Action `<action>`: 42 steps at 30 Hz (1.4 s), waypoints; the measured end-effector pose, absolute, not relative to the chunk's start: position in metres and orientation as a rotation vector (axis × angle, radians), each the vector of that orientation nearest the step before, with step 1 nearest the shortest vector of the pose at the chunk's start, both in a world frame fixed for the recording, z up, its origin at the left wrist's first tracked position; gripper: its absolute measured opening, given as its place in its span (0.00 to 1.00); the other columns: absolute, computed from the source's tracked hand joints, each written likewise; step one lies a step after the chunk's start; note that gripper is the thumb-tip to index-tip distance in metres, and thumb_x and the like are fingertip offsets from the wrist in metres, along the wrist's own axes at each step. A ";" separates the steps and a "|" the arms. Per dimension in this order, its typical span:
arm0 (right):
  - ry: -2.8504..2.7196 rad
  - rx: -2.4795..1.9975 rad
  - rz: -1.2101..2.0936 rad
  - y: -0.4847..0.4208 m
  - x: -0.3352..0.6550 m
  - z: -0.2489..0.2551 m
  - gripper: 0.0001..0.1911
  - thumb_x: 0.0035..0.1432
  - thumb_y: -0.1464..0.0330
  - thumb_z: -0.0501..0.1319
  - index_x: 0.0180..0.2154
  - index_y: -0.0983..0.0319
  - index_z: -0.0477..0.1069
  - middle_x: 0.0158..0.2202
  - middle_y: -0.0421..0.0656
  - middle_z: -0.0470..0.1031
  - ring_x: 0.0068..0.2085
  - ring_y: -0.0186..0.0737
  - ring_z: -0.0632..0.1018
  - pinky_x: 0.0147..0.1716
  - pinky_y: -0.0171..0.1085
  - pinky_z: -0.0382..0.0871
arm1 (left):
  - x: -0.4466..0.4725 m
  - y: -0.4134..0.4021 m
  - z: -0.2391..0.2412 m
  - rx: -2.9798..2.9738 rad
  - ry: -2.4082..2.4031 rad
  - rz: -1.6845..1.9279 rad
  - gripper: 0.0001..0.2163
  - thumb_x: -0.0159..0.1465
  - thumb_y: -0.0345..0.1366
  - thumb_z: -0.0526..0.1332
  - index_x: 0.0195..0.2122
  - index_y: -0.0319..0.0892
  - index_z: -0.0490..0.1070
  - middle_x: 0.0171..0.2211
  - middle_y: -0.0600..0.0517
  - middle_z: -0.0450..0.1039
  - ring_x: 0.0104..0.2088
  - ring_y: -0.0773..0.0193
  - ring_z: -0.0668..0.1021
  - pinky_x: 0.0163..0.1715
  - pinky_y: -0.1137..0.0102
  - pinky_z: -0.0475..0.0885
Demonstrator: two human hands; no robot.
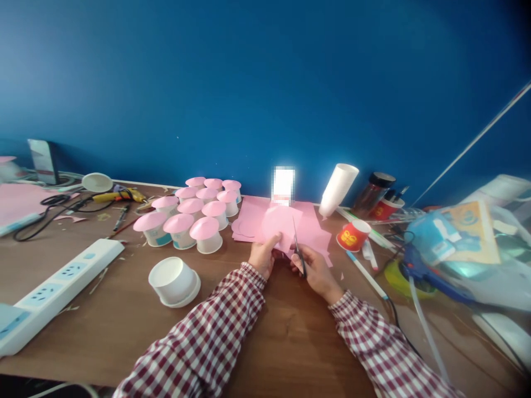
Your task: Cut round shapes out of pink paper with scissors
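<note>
A: Starting at the left, what is on the table?

B: A power strip (58, 282), then one white cup (174, 281) lying upside down by itself. Behind it stands a cluster of eleven cups (194, 213), each capped with a pink round.

A: And the person's hands?

B: The left hand (263, 255) pinches the lower edge of a pink paper (279, 224), held up just above the table's middle. The right hand (316, 270) is closed around the scissors (299, 251), blades pointing up into the sheet.

A: So which step is that?

B: It looks like cutting a round out of the sheet. The next snip would seem to call for the left hand turning the paper so the blades follow a curve.

A: Anything further right?

B: More pink sheets (311, 224) lie flat behind, a stack of white cups (338, 188) leans on the wall, and two red cups (352, 235) sit nearby.
</note>
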State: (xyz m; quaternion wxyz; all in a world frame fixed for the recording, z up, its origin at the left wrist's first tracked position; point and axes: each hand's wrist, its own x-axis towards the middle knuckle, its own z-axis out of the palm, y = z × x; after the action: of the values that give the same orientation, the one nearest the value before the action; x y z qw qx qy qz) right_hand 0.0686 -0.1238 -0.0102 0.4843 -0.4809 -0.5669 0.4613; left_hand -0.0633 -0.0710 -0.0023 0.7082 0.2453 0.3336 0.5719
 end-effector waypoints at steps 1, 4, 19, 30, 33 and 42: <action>-1.389 -1.169 1.120 -0.124 0.069 -0.010 0.19 0.55 0.59 0.60 0.45 0.63 0.68 0.28 0.40 0.69 0.28 0.34 0.72 0.28 0.35 0.70 | -0.063 -0.071 -0.003 0.543 0.743 1.265 0.15 0.45 0.36 0.70 0.32 0.33 0.72 0.27 0.47 0.75 0.24 0.63 0.76 0.20 0.71 0.71; -1.410 -1.161 1.110 -0.125 0.068 -0.009 0.19 0.56 0.59 0.60 0.46 0.63 0.68 0.28 0.40 0.69 0.28 0.35 0.72 0.28 0.35 0.70 | -0.062 -0.072 -0.004 0.535 0.751 1.269 0.15 0.45 0.35 0.70 0.31 0.33 0.72 0.26 0.47 0.75 0.25 0.63 0.76 0.22 0.69 0.72; -1.385 -1.204 1.099 -0.125 0.068 -0.006 0.19 0.55 0.58 0.61 0.43 0.64 0.70 0.23 0.38 0.69 0.24 0.33 0.71 0.24 0.33 0.68 | -0.063 -0.071 -0.004 0.529 0.772 1.265 0.15 0.44 0.35 0.70 0.31 0.33 0.72 0.25 0.48 0.74 0.22 0.66 0.75 0.17 0.73 0.68; -1.411 -1.268 1.021 -0.126 0.070 -0.001 0.20 0.53 0.57 0.61 0.42 0.65 0.72 0.20 0.37 0.69 0.20 0.33 0.71 0.19 0.33 0.67 | -0.063 -0.070 -0.007 0.557 0.749 1.280 0.16 0.46 0.35 0.69 0.35 0.36 0.71 0.27 0.49 0.75 0.24 0.64 0.75 0.19 0.72 0.70; -1.410 -1.272 1.013 -0.126 0.070 -0.001 0.19 0.53 0.57 0.61 0.41 0.65 0.72 0.20 0.37 0.68 0.20 0.33 0.70 0.19 0.33 0.67 | -0.063 -0.070 -0.006 0.545 0.752 1.271 0.17 0.46 0.35 0.69 0.36 0.35 0.71 0.27 0.48 0.74 0.23 0.64 0.75 0.18 0.72 0.70; -1.412 -1.297 1.028 -0.127 0.069 0.001 0.19 0.54 0.58 0.61 0.42 0.66 0.72 0.20 0.37 0.68 0.20 0.32 0.70 0.19 0.33 0.66 | -0.064 -0.071 0.000 0.548 0.743 1.276 0.19 0.45 0.36 0.70 0.38 0.35 0.72 0.30 0.47 0.75 0.26 0.62 0.76 0.21 0.70 0.71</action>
State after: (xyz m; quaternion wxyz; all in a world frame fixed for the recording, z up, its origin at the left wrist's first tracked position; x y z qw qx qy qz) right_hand 0.0690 -0.1268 0.0009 0.4644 -0.5279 -0.5748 0.4186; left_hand -0.0644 -0.0713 -0.0005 0.7056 0.2465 0.3345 0.5740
